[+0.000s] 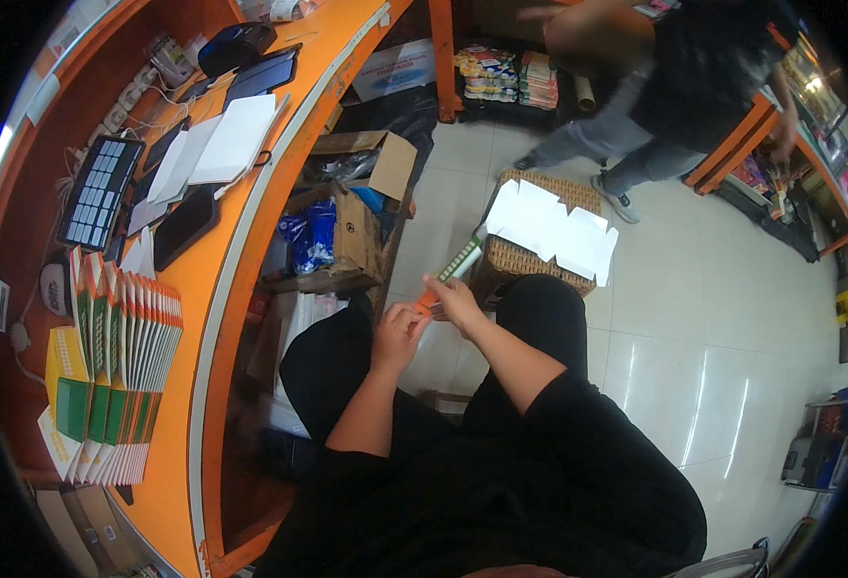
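Observation:
Between my legs, both hands are closed on a narrow orange, green and white printed carton (462, 257), seen nearly edge-on. My left hand (401, 332) pinches its near orange end. My right hand (455, 302) grips it slightly farther along, and the far end points up and right. Some of the fingers are hidden behind the carton and each other. Just beyond it, a white die-cut card sheet (554, 229) with notched edges lies on a wicker stool (578, 188).
On the orange desk (178, 405) at left stand several matching folded cartons (120, 376) in a row, near a calculator (102, 193), a phone (186, 226) and white notebooks (234, 140). Open cardboard boxes (392, 169) sit under it. Another person (693, 87) is at the far right, blurred.

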A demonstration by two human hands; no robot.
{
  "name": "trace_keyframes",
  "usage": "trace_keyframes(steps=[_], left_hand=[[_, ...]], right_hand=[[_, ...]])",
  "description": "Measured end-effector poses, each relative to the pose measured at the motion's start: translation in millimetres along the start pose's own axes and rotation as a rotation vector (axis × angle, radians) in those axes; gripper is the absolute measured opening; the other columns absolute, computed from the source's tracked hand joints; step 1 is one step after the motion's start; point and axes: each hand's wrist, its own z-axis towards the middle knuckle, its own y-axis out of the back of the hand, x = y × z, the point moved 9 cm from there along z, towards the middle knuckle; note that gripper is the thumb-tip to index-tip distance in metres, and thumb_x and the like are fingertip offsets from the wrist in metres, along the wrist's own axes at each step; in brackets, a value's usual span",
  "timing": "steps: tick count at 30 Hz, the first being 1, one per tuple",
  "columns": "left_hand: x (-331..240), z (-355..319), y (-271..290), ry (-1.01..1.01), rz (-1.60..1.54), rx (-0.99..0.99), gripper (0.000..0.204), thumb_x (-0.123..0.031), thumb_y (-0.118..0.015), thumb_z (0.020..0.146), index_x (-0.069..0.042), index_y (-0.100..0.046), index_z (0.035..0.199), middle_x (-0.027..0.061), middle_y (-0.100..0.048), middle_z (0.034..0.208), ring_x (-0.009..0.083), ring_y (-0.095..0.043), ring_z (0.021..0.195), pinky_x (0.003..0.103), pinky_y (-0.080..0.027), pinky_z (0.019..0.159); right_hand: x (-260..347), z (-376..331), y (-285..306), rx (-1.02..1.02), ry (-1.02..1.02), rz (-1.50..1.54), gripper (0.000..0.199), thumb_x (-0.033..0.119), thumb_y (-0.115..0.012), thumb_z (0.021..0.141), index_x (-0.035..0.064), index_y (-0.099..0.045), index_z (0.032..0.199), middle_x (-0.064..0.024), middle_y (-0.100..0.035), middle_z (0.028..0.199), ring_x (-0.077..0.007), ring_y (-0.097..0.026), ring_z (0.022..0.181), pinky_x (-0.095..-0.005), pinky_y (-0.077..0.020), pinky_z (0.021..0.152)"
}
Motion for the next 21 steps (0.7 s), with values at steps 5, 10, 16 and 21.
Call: trace_keyframes(steps=[5,10,16,21], left_hand=[[14.0,0.3,11.6,0.11,-0.109,-0.185,0.014,-0.005,-0.072,0.08,-0.002,-0.059,0.076,0.0095,-0.06,0.089,0.0215,-0.063,0.079,0.029,-0.05,0.067],[55.4,-10.7,19.7,0.404,-0.401,-0.398,0.018,-0.009,-0.073,0.082,-0.001,-0.062,0.07,0.0061,-0.06,0.085,0.0139,-0.057,0.082,0.027,-0.045,0.076],[64.6,-14.3,17.1,0.42,-0.418,-0.385,0.018,-0.009,-0.073,0.082,-0.002,-0.061,0.07,0.006,-0.06,0.085,0.0138,-0.057,0.082,0.027,-0.045,0.076],[58.4,-11.4,12.1,0.406,-0.332,-0.314,0.015,-0.005,-0.072,0.081,-0.001,-0.061,0.072,0.0064,-0.059,0.086,0.0135,-0.059,0.082,0.026,-0.047,0.072]], right_hand=[[8.4,4.0,6.2,-0.068,0.158,-0.174,0.026,0.021,-0.07,0.083,-0.0011,-0.068,0.096,-0.0136,-0.067,0.091,-0.0204,-0.066,0.073,-0.0367,-0.0511,0.071],[11.3,-7.9,-21.4,-0.015,0.575,-0.585,0.023,0.015,-0.067,0.084,0.004,-0.066,0.104,-0.0136,-0.068,0.097,-0.0245,-0.065,0.091,-0.0362,-0.0511,0.079],[-1.5,-5.7,-31.0,-0.009,0.532,-0.71,0.026,0.008,-0.06,0.082,-0.0019,-0.064,0.105,-0.0202,-0.066,0.1,-0.0314,-0.063,0.096,-0.0384,-0.0485,0.086],[1.2,-2.8,-38.4,0.289,0.274,-0.105,0.033,0.027,-0.063,0.09,-0.001,-0.067,0.107,-0.0109,-0.07,0.094,-0.0177,-0.067,0.084,-0.0331,-0.052,0.077]])
